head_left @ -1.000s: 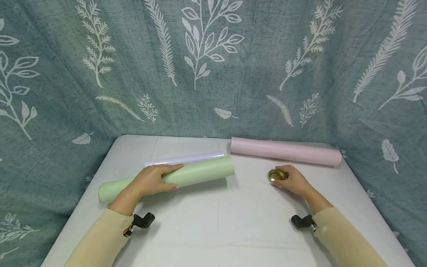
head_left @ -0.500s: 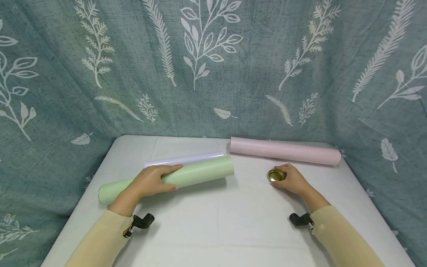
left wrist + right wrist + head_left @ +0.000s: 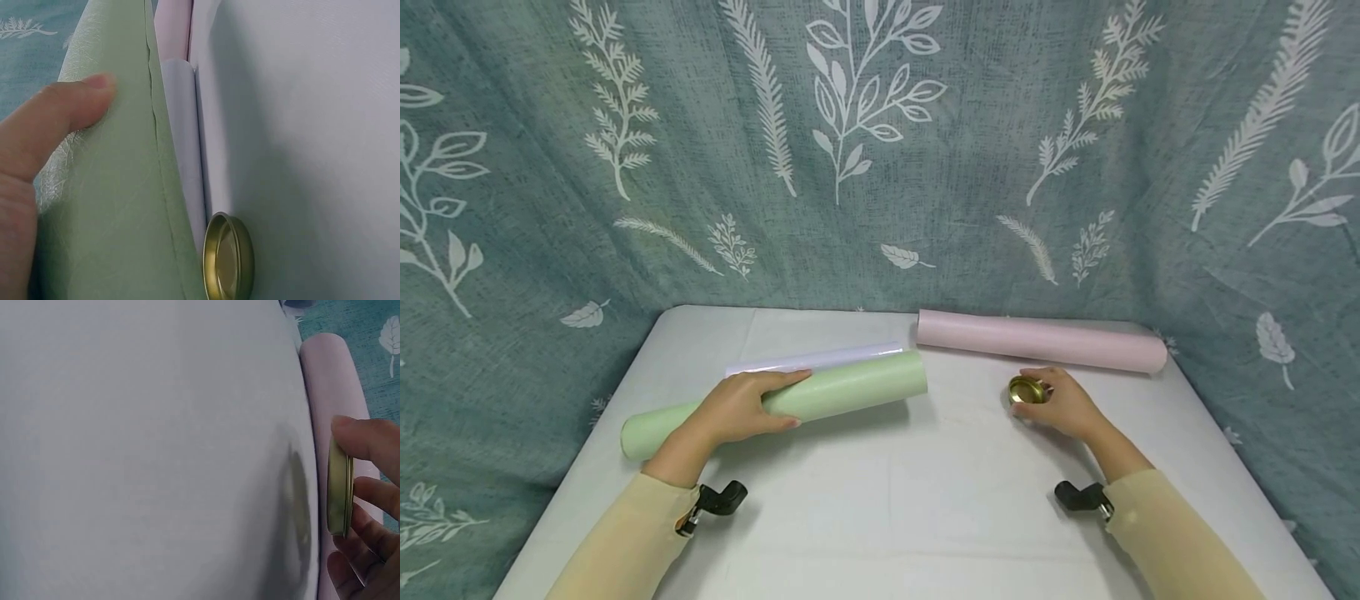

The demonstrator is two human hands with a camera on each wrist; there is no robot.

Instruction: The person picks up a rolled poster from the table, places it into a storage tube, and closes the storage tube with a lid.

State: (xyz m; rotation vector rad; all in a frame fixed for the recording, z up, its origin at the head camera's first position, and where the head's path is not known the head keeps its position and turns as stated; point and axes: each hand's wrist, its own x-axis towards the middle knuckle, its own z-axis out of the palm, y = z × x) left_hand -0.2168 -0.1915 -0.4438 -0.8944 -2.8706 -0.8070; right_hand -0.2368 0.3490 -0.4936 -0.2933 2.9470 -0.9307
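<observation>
My left hand [image 3: 737, 406] grips a pale green roll [image 3: 850, 383] of sheet material around its middle. The roll's right end stands up off the white table, over its own shadow. In the left wrist view, one finger lies across the green roll, and a round gold tin lid [image 3: 245, 265] shows low beside it; the head view hides this lid. My right hand [image 3: 1070, 406] pinches another round gold lid [image 3: 1027, 388] between thumb and fingers. The right wrist view shows that lid [image 3: 339, 487] edge-on, with its shadow on the cloth.
A glossy lavender roll [image 3: 820, 357] lies just behind the green one. Farther back on the right is a pink roll [image 3: 1041, 339], near the table's far edge. Blue-green leaf-patterned curtains [image 3: 880, 233] enclose the white-covered table [image 3: 887, 517] at the back and sides.
My right hand has shifted slightly to the right with the gold lid, which now appears more tilted. My left hand and the green roll stay in place.
</observation>
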